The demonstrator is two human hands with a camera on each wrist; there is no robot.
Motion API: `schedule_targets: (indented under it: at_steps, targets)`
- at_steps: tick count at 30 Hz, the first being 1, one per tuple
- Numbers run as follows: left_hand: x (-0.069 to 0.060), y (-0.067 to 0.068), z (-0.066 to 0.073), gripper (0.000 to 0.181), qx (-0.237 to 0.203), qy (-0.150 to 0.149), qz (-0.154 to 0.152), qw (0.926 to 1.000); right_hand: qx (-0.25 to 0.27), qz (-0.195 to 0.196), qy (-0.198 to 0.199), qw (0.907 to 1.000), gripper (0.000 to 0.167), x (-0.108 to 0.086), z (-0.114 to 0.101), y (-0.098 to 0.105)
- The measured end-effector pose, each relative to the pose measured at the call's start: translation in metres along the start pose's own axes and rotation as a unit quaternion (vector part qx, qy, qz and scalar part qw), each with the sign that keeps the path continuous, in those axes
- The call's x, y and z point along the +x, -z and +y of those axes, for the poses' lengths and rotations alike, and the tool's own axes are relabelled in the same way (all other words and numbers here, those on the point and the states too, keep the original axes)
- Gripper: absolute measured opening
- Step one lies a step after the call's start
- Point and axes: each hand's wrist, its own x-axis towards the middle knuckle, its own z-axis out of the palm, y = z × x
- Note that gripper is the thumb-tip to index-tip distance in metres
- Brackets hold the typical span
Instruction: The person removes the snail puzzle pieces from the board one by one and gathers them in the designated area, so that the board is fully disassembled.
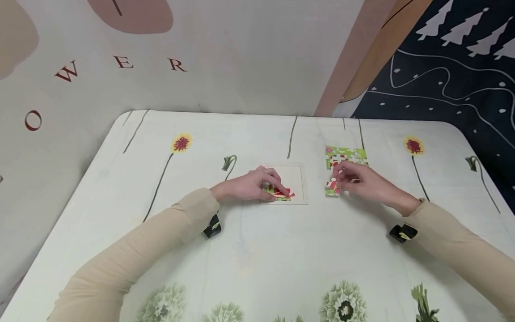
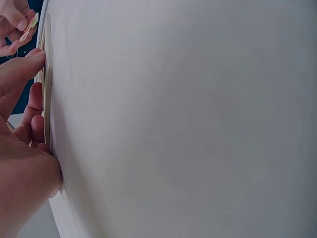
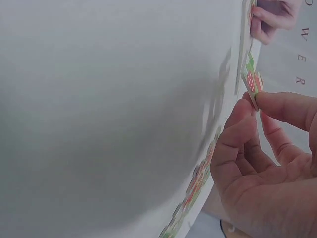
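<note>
A pale puzzle tray (image 1: 296, 181) lies flat on the table, with several red and green puzzle pieces (image 1: 283, 192) in its lower left part. My left hand (image 1: 251, 184) rests at the tray's left side, its fingertips touching those pieces and partly covering them. In my right hand (image 1: 360, 182), thumb and fingers pinch a puzzle piece (image 3: 253, 82) with a green edge and a white-dotted red patch, held above the table and tilted. Behind that hand are loose puzzle pieces (image 1: 356, 155), laid close together and partly hidden by it.
The white tablecloth (image 1: 249, 250) has printed flowers and stems. A pale wall (image 1: 241, 67) with printed letters stands behind the table, and a dark cloth (image 1: 450, 85) with white trees hangs at the right. Black wrist bands (image 1: 403, 233) sit below the sleeves.
</note>
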Motion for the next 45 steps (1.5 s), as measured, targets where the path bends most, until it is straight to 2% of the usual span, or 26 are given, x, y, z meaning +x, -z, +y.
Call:
schedule_targets:
  at_steps: [20,26,34,45]
  targets:
    - [0.000,0.000,0.000,0.033,0.009,0.005,0.003,0.9999,-0.034,0.042,-0.037,0.9978,0.020,-0.019,0.027,0.026]
    - [0.000,0.000,0.000,0.034,0.007,0.008,0.003,0.9999,-0.049,0.055,-0.043,0.9963,0.020,-0.022,0.036,0.030]
    - [0.000,0.000,0.000,0.033,0.006,0.003,0.003,1.0000,-0.060,0.063,-0.080,0.9930,0.023,-0.023,0.047,0.037]
    - [0.000,0.000,0.002,0.033,0.008,0.007,0.001,0.9999,-0.057,0.068,-0.080,0.9928,0.020,-0.021,0.052,0.042]
